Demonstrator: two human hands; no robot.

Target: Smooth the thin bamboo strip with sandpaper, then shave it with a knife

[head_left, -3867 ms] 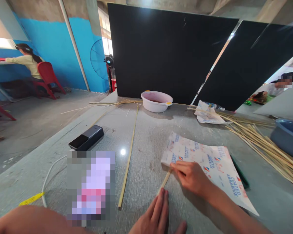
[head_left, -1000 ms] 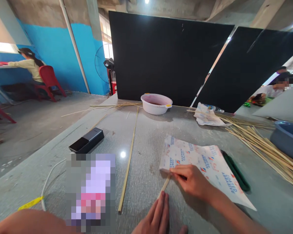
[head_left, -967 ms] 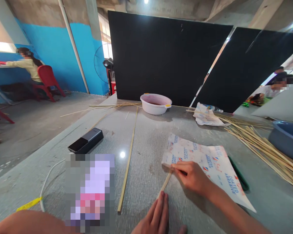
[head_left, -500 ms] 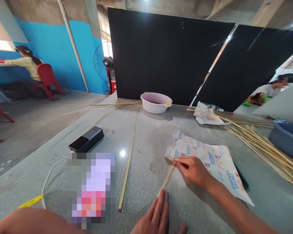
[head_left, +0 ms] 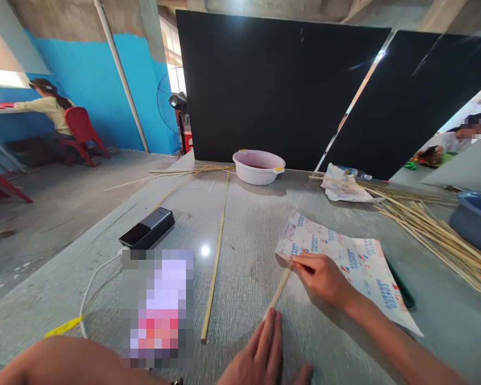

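Strip (head_left: 281,287) on the grey table (head_left: 244,230), between my hands.
My left hand (head_left: 258,350) lies over its near part, fingers side by side, thumb apart; my right hand (head_left: 324,275) pinches the paper (head_left: 371,267) at its far part. Beyond, a white tub (head_left: 258,174) sits before black boards (head_left: 280,85); leftward, someone (head_left: 55,112) sits by a blue wall (head_left: 88,96).
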